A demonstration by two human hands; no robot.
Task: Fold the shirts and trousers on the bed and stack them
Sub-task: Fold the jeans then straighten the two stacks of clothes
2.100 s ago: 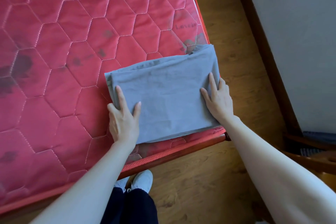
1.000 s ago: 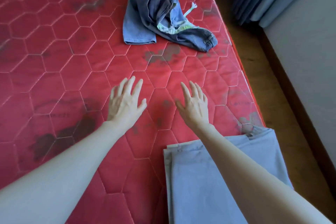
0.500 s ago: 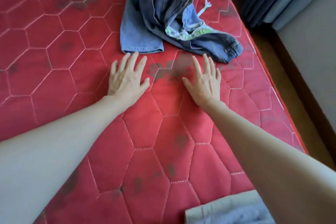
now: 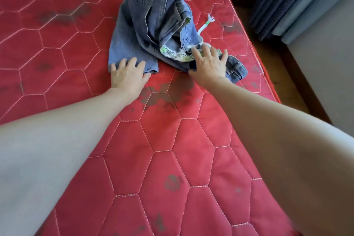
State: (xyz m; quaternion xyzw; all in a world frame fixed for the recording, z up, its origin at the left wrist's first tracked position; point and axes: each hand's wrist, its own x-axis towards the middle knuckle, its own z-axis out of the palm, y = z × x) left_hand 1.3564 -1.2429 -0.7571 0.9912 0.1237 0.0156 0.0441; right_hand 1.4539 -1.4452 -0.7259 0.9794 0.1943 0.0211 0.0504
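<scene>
Crumpled blue denim trousers with a green-and-white lining and a white drawstring lie in a heap on the red quilted mattress. My left hand lies with spread fingers on the near hem of one trouser leg. My right hand reaches onto the bunched waistband, fingers spread and touching the cloth. Neither hand visibly grips the denim. The folded grey shirt is out of view.
The mattress's right edge runs along a strip of wooden floor. Blue-grey curtains hang at the upper right beside a pale wall. Dark stains mark the mattress between my arms.
My hands left the folded grey shirt and stretched forward across the mattress. They now touch the denim trousers. My view moved up the bed, so the grey shirt dropped out of sight.
</scene>
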